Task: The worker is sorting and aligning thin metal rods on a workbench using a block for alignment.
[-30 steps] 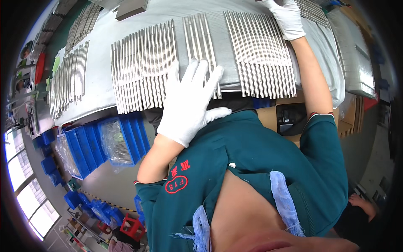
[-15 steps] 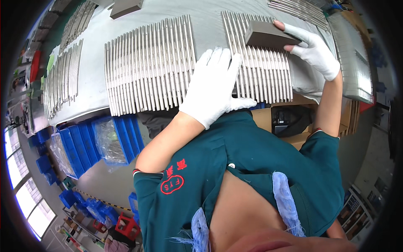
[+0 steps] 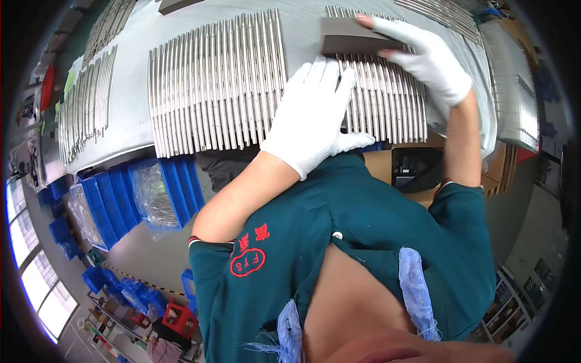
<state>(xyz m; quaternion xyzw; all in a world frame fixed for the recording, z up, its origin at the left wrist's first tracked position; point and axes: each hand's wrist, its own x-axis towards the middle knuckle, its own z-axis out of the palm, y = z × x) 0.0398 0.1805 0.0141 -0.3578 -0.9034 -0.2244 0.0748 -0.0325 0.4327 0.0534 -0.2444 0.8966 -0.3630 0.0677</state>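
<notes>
My left hand (image 3: pixel 308 121), in a white glove with its fingers stretched out, lies flat along the left edge of a row of shiny metal rods (image 3: pixel 390 100). My right hand (image 3: pixel 434 66), gloved with bare thumb and fingertip showing, grips a dark grey rectangular block (image 3: pixel 358 37) by its right end. That block rests on or just over the far part of the same rods, hiding some of them; contact cannot be made out. Left of my left hand lies another wide row of metal rods (image 3: pixel 215 88), side by side on the grey cloth-covered table (image 3: pixel 301 33).
More rods (image 3: pixel 91 94) lie at the far left, others (image 3: pixel 445 18) at the far right. A second grey block (image 3: pixel 178 5) sits at the back. Below the table edge stand blue crates (image 3: pixel 112 209) and an open cardboard box (image 3: pixel 378 172). A clear-wrapped stack (image 3: pixel 514 91) is at the right.
My right hand has moved left with the grey block, which now reaches the rods' left edge near my left fingertips. My left hand stays flat in nearly the same place.
</notes>
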